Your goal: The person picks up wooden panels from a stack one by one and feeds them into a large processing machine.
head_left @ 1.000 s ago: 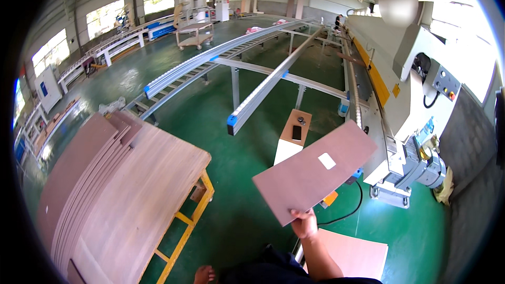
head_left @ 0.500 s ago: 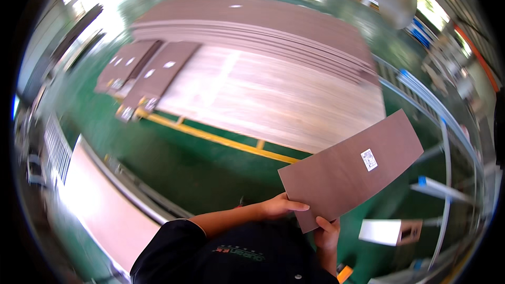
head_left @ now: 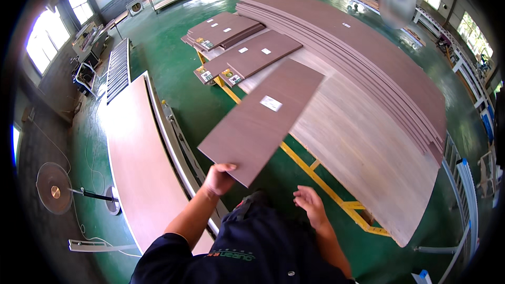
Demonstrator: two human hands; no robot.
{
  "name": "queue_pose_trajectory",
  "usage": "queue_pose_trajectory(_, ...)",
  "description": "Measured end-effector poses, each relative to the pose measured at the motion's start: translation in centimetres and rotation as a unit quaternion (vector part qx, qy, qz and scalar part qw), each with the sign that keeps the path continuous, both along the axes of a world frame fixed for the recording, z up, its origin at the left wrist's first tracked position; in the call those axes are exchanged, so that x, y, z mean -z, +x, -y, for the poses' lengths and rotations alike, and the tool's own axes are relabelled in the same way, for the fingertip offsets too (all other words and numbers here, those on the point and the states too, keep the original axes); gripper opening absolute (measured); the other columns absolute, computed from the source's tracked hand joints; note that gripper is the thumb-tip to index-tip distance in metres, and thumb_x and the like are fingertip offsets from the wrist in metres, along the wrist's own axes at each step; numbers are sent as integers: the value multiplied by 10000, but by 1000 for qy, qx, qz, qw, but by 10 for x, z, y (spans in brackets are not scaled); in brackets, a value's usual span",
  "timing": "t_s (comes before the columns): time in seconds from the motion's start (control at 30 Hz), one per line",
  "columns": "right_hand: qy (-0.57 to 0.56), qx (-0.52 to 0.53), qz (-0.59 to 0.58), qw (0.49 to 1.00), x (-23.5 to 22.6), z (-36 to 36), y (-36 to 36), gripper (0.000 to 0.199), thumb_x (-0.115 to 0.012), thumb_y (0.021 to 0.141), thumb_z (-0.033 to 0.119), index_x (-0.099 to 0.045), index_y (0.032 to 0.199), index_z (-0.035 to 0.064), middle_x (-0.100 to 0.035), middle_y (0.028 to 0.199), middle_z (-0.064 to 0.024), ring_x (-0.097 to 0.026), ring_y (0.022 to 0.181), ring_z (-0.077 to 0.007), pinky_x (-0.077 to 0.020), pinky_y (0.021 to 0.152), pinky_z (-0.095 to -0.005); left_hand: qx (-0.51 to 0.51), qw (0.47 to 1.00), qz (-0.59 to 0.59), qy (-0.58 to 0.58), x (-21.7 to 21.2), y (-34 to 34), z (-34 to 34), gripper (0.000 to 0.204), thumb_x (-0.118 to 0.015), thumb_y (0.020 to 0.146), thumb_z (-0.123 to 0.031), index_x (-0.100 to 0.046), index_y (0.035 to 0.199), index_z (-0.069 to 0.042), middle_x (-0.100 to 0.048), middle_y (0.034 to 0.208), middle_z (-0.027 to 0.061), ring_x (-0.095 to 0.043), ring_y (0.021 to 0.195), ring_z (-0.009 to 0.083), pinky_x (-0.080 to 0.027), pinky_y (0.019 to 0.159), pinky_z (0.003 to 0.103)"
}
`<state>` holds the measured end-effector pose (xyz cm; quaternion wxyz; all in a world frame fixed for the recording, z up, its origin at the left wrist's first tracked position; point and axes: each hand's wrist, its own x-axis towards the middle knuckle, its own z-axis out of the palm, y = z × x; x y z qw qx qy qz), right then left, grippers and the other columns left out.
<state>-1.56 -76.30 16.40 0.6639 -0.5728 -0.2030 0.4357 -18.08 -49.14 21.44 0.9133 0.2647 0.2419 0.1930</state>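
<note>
A brown rectangular panel (head_left: 258, 137) with a white label (head_left: 271, 103) is gripped at its near left corner by my left hand (head_left: 219, 179), thumb on top. The panel's far end reaches over a large pale board (head_left: 363, 131). My right hand (head_left: 311, 204) is off the panel, fingers apart and slightly curled, with nothing in it. Beyond the panel's far left side lie two groups of smaller brown panels, one nearer (head_left: 258, 55) and one farther (head_left: 223, 27), bearing white labels and coloured stickers.
Long brown boards (head_left: 342, 31) are stacked along the pale board's far side. A yellow frame (head_left: 315, 171) supports the board. To my left stands a long pale-topped table (head_left: 137, 152), with a roller conveyor (head_left: 119, 68) beyond and a round fan (head_left: 54, 188) beside it. Blue-and-grey rails (head_left: 465, 194) stand at right.
My view has turned left. The panel has swung from my right to in front of me, toward the smaller panels. My right hand has let go; my left still holds it.
</note>
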Motion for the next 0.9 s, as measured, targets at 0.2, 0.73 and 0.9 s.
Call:
queue_pose_trajectory(0.2, -111, 67, -72, 989, 67, 2, 19, 338, -571, 836, 72, -497, 1163, 24, -599, 976, -117, -595, 835, -183, -496, 719, -297, -126, 991, 37, 38, 3, 51, -167, 483, -577, 635, -40, -489, 1099, 61, -581, 1006, 136, -555, 957, 282, -426, 904, 392)
queue_pose_trajectory(0.73, -380, 264, -162, 872, 75, -226, 3, 327, -629, 780, 114, -544, 1076, 3, -600, 860, -70, -582, 740, -153, -479, 647, -275, -14, 1000, 7, -3, 113, 283, -630, 438, -538, 639, -62, -524, 1068, 28, -589, 1031, 124, -550, 983, 287, -417, 924, 380)
queue_pose_trajectory(0.9, -400, 314, -185, 841, 83, -247, -14, 338, -618, 771, 99, -542, 1080, -16, -600, 887, -91, -586, 756, -161, -487, 650, -287, 7, 1000, -19, 5, 132, 325, -673, 361, -543, 632, -50, -546, 984, 28, -577, 991, 113, -532, 953, 277, -392, 923, 363)
